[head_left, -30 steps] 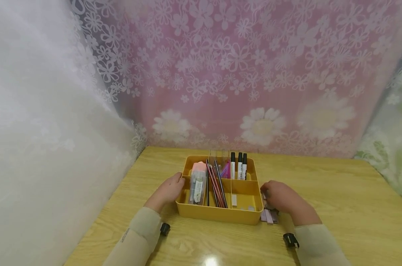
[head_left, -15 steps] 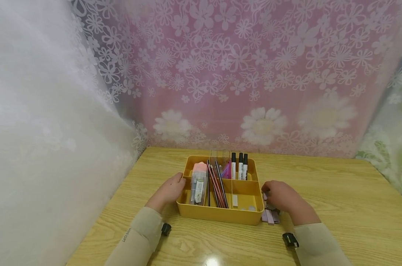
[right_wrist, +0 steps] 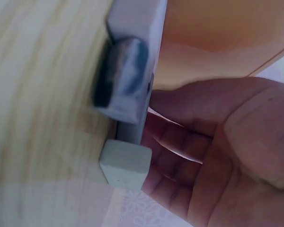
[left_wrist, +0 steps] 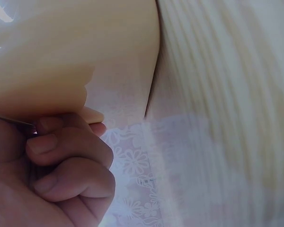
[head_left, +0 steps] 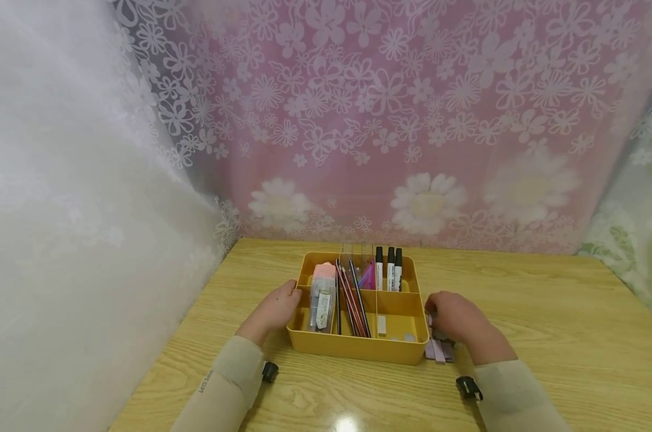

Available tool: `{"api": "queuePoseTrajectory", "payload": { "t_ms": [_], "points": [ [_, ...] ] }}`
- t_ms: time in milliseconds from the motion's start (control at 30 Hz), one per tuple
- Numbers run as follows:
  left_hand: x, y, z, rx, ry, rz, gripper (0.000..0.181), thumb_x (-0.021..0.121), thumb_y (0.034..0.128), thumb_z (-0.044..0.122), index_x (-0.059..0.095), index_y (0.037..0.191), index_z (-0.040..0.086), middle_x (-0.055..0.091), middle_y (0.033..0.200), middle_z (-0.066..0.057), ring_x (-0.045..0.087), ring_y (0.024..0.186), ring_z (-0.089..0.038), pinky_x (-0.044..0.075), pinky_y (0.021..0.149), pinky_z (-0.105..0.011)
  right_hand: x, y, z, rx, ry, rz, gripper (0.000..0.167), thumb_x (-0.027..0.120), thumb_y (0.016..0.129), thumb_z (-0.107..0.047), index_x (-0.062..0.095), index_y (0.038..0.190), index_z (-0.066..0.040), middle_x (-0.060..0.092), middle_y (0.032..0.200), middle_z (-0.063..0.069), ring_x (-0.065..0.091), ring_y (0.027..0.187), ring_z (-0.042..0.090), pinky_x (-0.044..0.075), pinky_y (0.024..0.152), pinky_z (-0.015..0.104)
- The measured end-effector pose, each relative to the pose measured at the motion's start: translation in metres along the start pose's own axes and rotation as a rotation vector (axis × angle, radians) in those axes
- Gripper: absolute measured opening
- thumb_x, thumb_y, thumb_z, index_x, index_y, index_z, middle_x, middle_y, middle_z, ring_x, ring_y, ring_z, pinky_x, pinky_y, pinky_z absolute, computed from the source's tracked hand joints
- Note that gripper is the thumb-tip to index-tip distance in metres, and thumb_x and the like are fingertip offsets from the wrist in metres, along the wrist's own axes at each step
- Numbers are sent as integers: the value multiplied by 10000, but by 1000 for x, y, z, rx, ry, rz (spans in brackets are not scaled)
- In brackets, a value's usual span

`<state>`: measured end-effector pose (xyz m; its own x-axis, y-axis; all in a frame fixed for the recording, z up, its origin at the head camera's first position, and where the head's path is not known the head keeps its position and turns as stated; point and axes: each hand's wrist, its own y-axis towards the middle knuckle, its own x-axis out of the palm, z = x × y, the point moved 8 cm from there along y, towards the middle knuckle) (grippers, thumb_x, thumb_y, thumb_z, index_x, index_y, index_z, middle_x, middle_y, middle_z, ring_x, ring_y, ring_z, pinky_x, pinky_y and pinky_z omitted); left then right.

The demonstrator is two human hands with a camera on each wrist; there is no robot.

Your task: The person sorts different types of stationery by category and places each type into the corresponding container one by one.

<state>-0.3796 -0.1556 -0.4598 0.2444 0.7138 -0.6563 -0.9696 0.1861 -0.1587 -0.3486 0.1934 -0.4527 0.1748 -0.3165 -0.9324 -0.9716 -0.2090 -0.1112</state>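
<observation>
A yellow divided box point(head_left: 352, 348) stands on the wooden table in the head view. My left hand point(head_left: 274, 307) grips its left wall; in the left wrist view the fingers point(left_wrist: 73, 177) curl against the thumb at the rim. My right hand point(head_left: 457, 324) is low beside the box's right wall, by a small pile of lilac and grey blocks point(head_left: 439, 352) like erasers. A pale block point(right_wrist: 125, 163) and a grey-blue block point(right_wrist: 123, 78) cover the right fingertips in the right wrist view, so whether they pinch one is hidden. One white block point(head_left: 382, 325) lies in the front right compartment.
Several pencils point(head_left: 356, 300) lean in the front middle compartment, beside a clear container with a peach top point(head_left: 324, 300). At the back are three black-capped markers point(head_left: 390, 270) and a purple set square point(head_left: 367, 276). A floral curtain point(head_left: 428, 198) hangs behind the table point(head_left: 498, 288).
</observation>
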Motion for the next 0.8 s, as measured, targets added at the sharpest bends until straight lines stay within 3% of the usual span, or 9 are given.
{"api": "queuePoseTrajectory", "payload": {
  "t_ms": [233, 567, 800],
  "points": [
    [0, -1, 0, -10, -14, -8, 519, 310, 1107, 359, 403, 1516, 55, 513, 1466, -133, 484, 1344, -325, 355, 1114, -564, 0, 0, -1, -2, -3, -1, 122, 679, 881, -21, 688, 1003, -21, 638, 849, 38, 559, 736, 213, 526, 695, 427],
    [0, -1, 0, -22, -26, -3, 527, 315, 1105, 362, 396, 1523, 53, 510, 1470, -137, 481, 1348, -333, 348, 1117, -572, 2, 2, 0, -3, -26, -4, 134, 687, 877, -38, 696, 1011, -40, 648, 871, 35, 577, 765, 210, 545, 746, 457],
    [0, -2, 1, -15, -25, -5, 515, 315, 1108, 348, 402, 1514, 44, 510, 1467, -141, 482, 1346, -332, 350, 1117, -568, 4, 1, 6, 17, -19, -16, 121, 698, 870, -110, 674, 978, -59, 642, 864, 33, 562, 745, 213, 526, 694, 430]
  ]
}}
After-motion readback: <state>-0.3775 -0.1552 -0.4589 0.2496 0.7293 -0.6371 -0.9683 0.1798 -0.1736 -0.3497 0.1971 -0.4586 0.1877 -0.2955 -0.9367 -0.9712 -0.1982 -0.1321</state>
